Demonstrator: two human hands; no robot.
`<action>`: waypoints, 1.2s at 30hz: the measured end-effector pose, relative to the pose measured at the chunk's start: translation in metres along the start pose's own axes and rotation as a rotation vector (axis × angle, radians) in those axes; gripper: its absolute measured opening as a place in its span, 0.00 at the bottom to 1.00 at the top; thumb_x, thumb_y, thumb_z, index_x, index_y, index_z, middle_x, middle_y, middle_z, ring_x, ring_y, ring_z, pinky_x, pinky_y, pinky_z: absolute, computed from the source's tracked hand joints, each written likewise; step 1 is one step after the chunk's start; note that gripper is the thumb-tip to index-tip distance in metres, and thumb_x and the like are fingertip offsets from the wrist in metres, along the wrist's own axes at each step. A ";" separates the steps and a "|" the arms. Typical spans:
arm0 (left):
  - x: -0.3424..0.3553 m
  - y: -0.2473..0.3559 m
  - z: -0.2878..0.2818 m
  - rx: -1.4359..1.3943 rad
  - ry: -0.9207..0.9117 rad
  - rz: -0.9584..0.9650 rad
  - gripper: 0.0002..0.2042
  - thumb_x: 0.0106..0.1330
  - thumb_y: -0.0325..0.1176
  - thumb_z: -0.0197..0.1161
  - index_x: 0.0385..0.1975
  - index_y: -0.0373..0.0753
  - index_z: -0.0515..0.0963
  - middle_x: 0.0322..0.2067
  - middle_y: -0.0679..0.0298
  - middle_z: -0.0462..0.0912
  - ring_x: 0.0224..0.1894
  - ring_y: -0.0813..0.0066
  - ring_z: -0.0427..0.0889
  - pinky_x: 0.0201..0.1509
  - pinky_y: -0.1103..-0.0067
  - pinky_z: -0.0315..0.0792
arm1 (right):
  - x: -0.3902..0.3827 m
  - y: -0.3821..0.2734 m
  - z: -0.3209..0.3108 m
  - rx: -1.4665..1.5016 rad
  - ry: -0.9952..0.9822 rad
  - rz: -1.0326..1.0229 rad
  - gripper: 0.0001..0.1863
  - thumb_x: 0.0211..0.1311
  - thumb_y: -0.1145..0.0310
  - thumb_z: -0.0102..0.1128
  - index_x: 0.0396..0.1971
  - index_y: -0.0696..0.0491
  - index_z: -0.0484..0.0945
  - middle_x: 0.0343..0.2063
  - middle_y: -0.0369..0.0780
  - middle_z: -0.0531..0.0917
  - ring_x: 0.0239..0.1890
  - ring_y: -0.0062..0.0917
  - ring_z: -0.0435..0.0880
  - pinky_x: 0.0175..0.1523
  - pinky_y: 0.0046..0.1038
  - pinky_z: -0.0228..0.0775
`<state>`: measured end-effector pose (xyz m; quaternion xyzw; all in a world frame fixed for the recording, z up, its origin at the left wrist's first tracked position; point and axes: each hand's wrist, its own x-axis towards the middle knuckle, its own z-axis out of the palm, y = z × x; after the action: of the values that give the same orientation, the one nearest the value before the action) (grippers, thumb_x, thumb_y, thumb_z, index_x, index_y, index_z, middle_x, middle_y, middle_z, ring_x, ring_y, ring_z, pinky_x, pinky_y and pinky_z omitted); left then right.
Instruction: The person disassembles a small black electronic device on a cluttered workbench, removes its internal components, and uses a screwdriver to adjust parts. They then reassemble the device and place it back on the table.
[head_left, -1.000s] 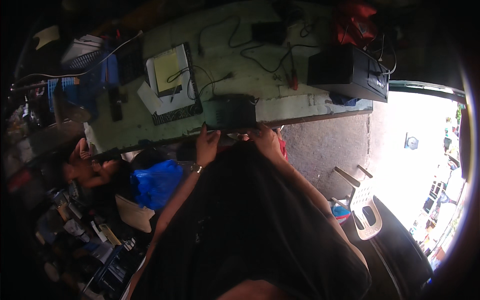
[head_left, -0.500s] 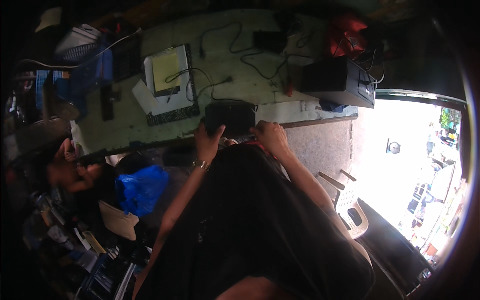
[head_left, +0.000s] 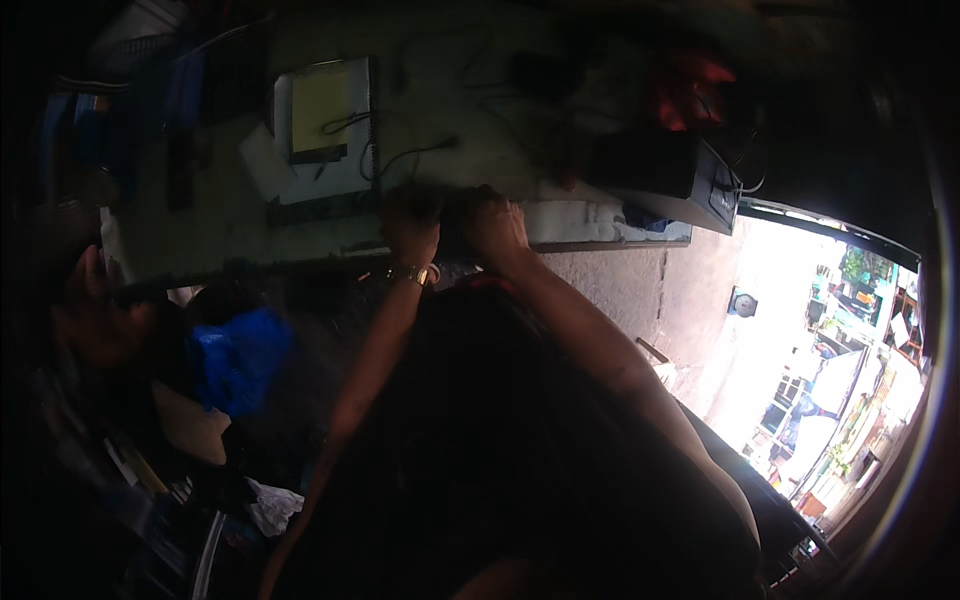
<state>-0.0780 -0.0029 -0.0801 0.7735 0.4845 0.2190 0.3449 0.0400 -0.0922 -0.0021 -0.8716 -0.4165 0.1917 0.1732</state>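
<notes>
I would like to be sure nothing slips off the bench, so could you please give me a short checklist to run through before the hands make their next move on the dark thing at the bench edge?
1. Left hand on the dark object at the bench edge: ok, it rests against it.
2. Right hand on the same object: ok, close beside the left.
3. Firmness of grip: cannot tell, the picture is blurred and the fingers are dim.
4. Object supported by the workbench: cannot tell, it sits right at the front edge.
5. Black cable clear of the hands: cannot tell, it runs close behind them.
6. Black box apart from the right hand: ok.
</notes>
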 end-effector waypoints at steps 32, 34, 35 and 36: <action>-0.003 0.002 0.001 -0.064 0.001 0.032 0.14 0.66 0.46 0.66 0.40 0.41 0.83 0.42 0.52 0.84 0.48 0.48 0.80 0.52 0.56 0.72 | 0.075 0.046 -0.047 -0.530 -0.227 -0.316 0.23 0.67 0.55 0.58 0.58 0.50 0.77 0.54 0.48 0.83 0.59 0.44 0.80 0.61 0.48 0.73; -0.002 0.002 -0.001 -0.093 -0.007 0.086 0.15 0.66 0.45 0.68 0.42 0.41 0.83 0.43 0.52 0.83 0.47 0.48 0.81 0.52 0.57 0.72 | 0.089 0.095 -0.041 -0.360 0.066 -0.310 0.28 0.66 0.52 0.59 0.63 0.47 0.74 0.59 0.47 0.80 0.64 0.44 0.77 0.63 0.49 0.71; 0.000 0.000 -0.002 -0.086 -0.014 0.113 0.16 0.66 0.45 0.68 0.44 0.40 0.82 0.43 0.52 0.83 0.48 0.48 0.81 0.53 0.57 0.72 | 0.087 0.116 -0.029 -0.430 0.087 -0.313 0.27 0.66 0.51 0.60 0.62 0.46 0.75 0.60 0.48 0.80 0.64 0.44 0.77 0.64 0.49 0.71; 0.002 -0.001 -0.003 -0.047 -0.082 0.086 0.17 0.66 0.45 0.68 0.46 0.40 0.82 0.44 0.51 0.83 0.48 0.47 0.81 0.53 0.57 0.72 | 0.086 0.133 -0.017 -0.510 0.056 -0.246 0.26 0.67 0.51 0.60 0.61 0.46 0.76 0.60 0.48 0.80 0.64 0.43 0.77 0.64 0.49 0.71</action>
<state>-0.0796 0.0002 -0.0793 0.7936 0.4309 0.2130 0.3731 0.1851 -0.1054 -0.0650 -0.8351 -0.5488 0.0341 -0.0181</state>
